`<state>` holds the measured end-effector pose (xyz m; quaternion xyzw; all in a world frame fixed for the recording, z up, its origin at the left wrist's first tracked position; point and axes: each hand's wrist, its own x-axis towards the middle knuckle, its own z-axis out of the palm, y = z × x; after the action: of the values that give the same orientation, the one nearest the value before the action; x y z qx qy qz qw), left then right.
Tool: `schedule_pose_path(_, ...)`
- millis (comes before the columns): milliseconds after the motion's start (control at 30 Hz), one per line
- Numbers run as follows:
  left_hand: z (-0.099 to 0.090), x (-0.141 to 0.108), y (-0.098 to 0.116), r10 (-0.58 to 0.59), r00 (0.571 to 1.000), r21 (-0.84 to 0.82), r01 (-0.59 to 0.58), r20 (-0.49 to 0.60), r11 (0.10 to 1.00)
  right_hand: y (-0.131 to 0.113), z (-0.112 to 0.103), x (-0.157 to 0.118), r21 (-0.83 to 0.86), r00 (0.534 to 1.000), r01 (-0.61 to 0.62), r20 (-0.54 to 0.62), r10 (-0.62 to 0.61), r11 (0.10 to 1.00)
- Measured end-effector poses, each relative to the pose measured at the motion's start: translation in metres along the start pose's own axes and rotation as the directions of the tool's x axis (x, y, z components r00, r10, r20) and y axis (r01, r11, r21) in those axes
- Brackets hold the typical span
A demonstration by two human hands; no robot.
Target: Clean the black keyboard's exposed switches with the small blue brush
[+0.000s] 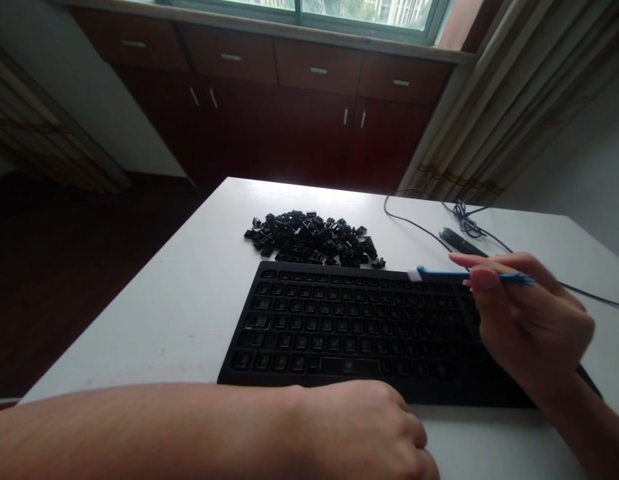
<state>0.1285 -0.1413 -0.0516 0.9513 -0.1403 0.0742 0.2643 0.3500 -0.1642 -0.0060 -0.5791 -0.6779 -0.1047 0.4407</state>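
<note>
A black keyboard [334, 327] with its keycaps off lies on the white table, its square key sockets bare. My right hand [534, 320] is over the keyboard's right side, pinching a slim blue brush [444, 275] between thumb and fingers. The brush's whitish tip points left, above the top row of sockets; whether it touches them I cannot tell. My left hand [374, 430] is along the keyboard's front edge with its fingers curled in, and the fingertips are hidden. Behind the keyboard sits a heap of loose black keycaps [314, 237].
A thin black cable [414, 223] runs over the back right of the white table [154, 320], with a bundled coil [462, 217]. Near it is a dark elongated piece [462, 241]. Beyond the table stand reddish-brown cabinets [289, 127] under a window, and curtains hang at both sides.
</note>
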Motion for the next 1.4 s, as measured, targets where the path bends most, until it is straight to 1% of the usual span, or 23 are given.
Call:
schedule_pose_path(67,-0.001,0.000,0.000,0.003,1.000,0.000,-0.003,-0.005,1.000,-0.002,0.001,0.000,0.100,0.996,-0.088,0.032,0.085,0.991)
schedule_pose_path(100,-0.001,0.000,0.000,0.003,1.000,-0.001,-0.003,-0.005,1.000,-0.004,0.002,0.000,0.150,0.985,-0.167,0.057,0.160,0.974)
schedule_pose_path(133,-0.001,0.000,0.000,0.004,1.000,-0.002,-0.004,-0.005,1.000,-0.005,0.003,0.000,0.196,0.965,-0.260,0.084,0.248,0.946)
schedule_pose_path(200,-0.001,0.000,0.000,0.008,1.000,-0.005,-0.008,-0.002,1.000,-0.007,0.007,0.001,0.269,0.900,-0.434,0.157,0.406,0.860)
schedule_pose_path(233,-0.001,0.000,0.000,0.006,1.000,-0.003,-0.006,-0.001,1.000,-0.008,0.008,0.001,0.283,0.869,-0.493,0.199,0.453,0.822)
schedule_pose_path(267,-0.001,-0.001,0.000,0.004,1.000,-0.002,-0.004,0.000,1.000,-0.008,0.009,0.001,0.273,0.853,-0.520,0.222,0.473,0.809)
schedule_pose_path(300,0.000,-0.001,0.000,0.004,1.000,-0.001,-0.004,0.002,1.000,-0.008,0.010,0.002,0.244,0.858,-0.508,0.226,0.461,0.826)
schedule_pose_path(333,0.000,-0.001,-0.001,0.005,1.000,-0.003,-0.005,0.003,1.000,-0.007,0.010,0.002,0.203,0.884,-0.458,0.205,0.420,0.865)
schedule_pose_path(433,0.001,-0.002,-0.002,0.016,1.000,-0.008,-0.016,-0.004,1.000,-0.004,0.006,0.002,0.051,0.980,-0.197,0.047,0.195,0.979)
schedule_pose_path(500,0.002,-0.002,-0.002,0.027,0.999,-0.014,-0.027,-0.018,1.000,-0.003,0.004,0.001,-0.009,0.997,-0.077,-0.031,0.077,0.997)
schedule_pose_path(567,0.003,-0.001,-0.003,0.032,0.999,-0.017,-0.032,-0.030,0.999,-0.002,0.003,0.001,0.013,0.998,-0.038,-0.049,0.039,0.999)
schedule_pose_path(633,0.004,0.000,-0.003,0.028,0.999,-0.008,-0.028,-0.040,1.000,-0.002,0.003,-0.001,0.119,0.997,-0.073,-0.007,0.075,0.990)
schedule_pose_path(700,0.004,0.001,-0.002,0.023,0.999,0.011,-0.022,-0.047,1.000,-0.003,0.004,-0.002,0.215,0.985,-0.171,0.067,0.160,0.962)
schedule_pose_path(800,0.003,0.002,-0.001,0.019,0.998,0.026,-0.018,-0.051,1.000,-0.006,0.004,-0.002,0.261,0.923,-0.380,0.161,0.348,0.887)
schedule_pose_path(867,0.003,0.002,0.000,0.021,0.998,0.028,-0.019,-0.055,0.999,-0.006,0.004,0.000,0.296,0.885,-0.458,0.244,0.398,0.838)
schedule_pose_path(933,0.003,0.001,0.000,0.019,0.998,0.032,-0.017,-0.057,0.999,-0.005,0.004,0.002,0.313,0.881,-0.433,0.344,0.325,0.845)
schedule_pose_path(1000,0.004,0.001,0.000,0.016,0.998,0.030,-0.015,-0.057,0.999,-0.003,0.004,0.002,0.288,0.915,-0.295,0.360,0.183,0.911)
schedule_pose_path(1033,0.004,0.001,-0.001,0.014,0.998,0.028,-0.013,-0.057,1.000,-0.002,0.003,0.002,0.256,0.939,-0.203,0.323,0.115,0.945)
schedule_pose_path(1100,0.004,0.001,-0.001,0.014,0.998,0.019,-0.013,-0.056,1.000,-0.001,0.001,0.000,0.171,0.981,-0.031,0.193,-0.003,0.985)
schedule_pose_path(1167,0.005,0.001,-0.002,0.011,0.998,0.012,-0.010,-0.055,1.000,-0.001,-0.001,-0.002,0.110,0.993,0.052,0.098,-0.063,0.993)
schedule_pose_path(1200,0.004,0.001,-0.002,0.008,0.998,0.012,-0.008,-0.054,1.000,-0.001,-0.002,-0.003,0.107,0.995,0.062,0.073,-0.070,0.992)
schedule_pose_path(1267,0.004,0.001,-0.002,0.006,0.999,0.011,-0.005,-0.053,1.000,-0.002,-0.002,-0.004,0.170,0.996,0.032,0.077,-0.045,0.985)
schedule_pose_path(1400,0.002,0.002,-0.001,0.009,0.999,0.006,-0.009,-0.043,1.000,-0.007,0.005,-0.006,0.364,0.972,-0.166,0.216,0.091,0.916)
